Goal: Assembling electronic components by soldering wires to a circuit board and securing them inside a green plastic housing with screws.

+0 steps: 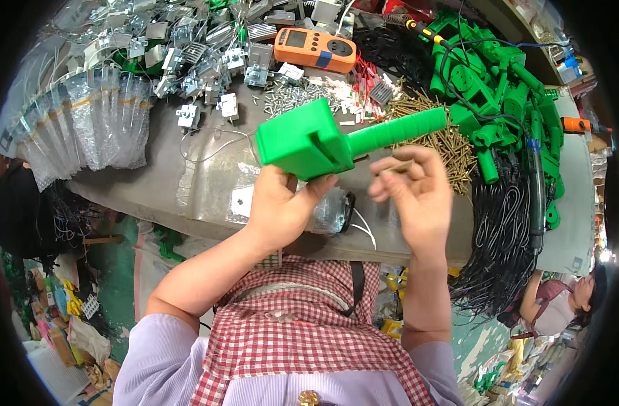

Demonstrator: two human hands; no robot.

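Observation:
My left hand (286,206) is closed around the lower side of a bright green plastic tool housing (299,135), a box shape with a ribbed round handle pointing right. The housing is held tilted above the table. A dark screw end (361,159) stands out beside the base of the handle. Just below the handle is my right hand (414,189), fingers curled and slightly blurred, pinching a long brass-coloured screw (402,166). Under the housing, a clear plastic part with a black rim (340,210) lies partly hidden by my left hand.
Brass screws (461,152) lie heaped on the grey table (208,169), beside silver screws (289,98). An orange meter (316,49), metal-and-white parts (187,61) and plastic bags (93,122) fill the back and left. Green housings (485,81), black cables (495,237) and a screwdriver (536,196) are right.

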